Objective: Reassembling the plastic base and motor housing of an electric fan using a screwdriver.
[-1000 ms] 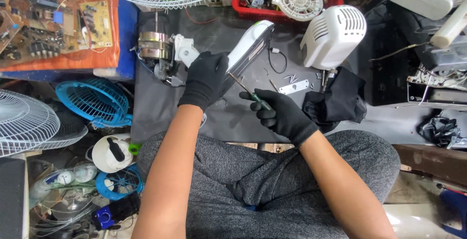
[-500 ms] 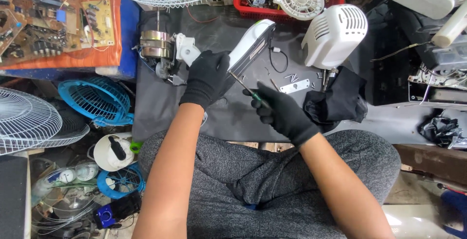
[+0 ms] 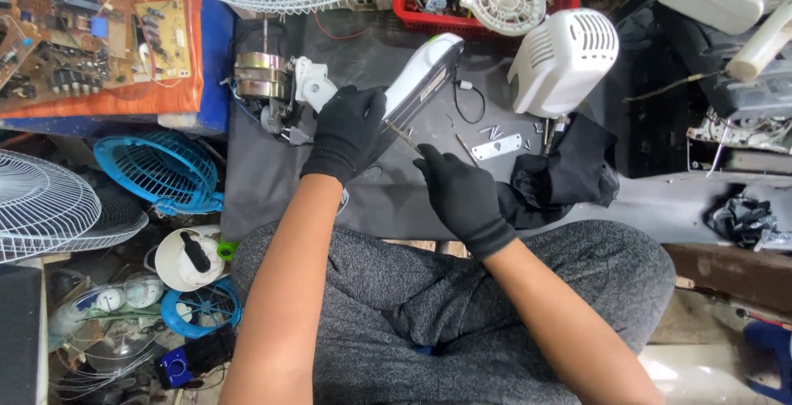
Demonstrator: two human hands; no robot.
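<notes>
We've got the left gloved hand (image 3: 351, 131) clamped round the long white-and-grey plastic fan housing (image 3: 422, 79), propped over the grey mat (image 3: 264, 174) w/ its open side reachable; right gloved hand (image 3: 458, 190) pinches a thin metal-shaft screwdriver (image 3: 402, 134) angled into it.

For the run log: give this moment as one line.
left hand: grips white housing | right hand: drives screwdriver into it | surface: dark mat

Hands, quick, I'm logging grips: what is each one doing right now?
Left hand: closed on the white and grey plastic fan housing.
Right hand: closed on a thin metal-shafted screwdriver.
</notes>
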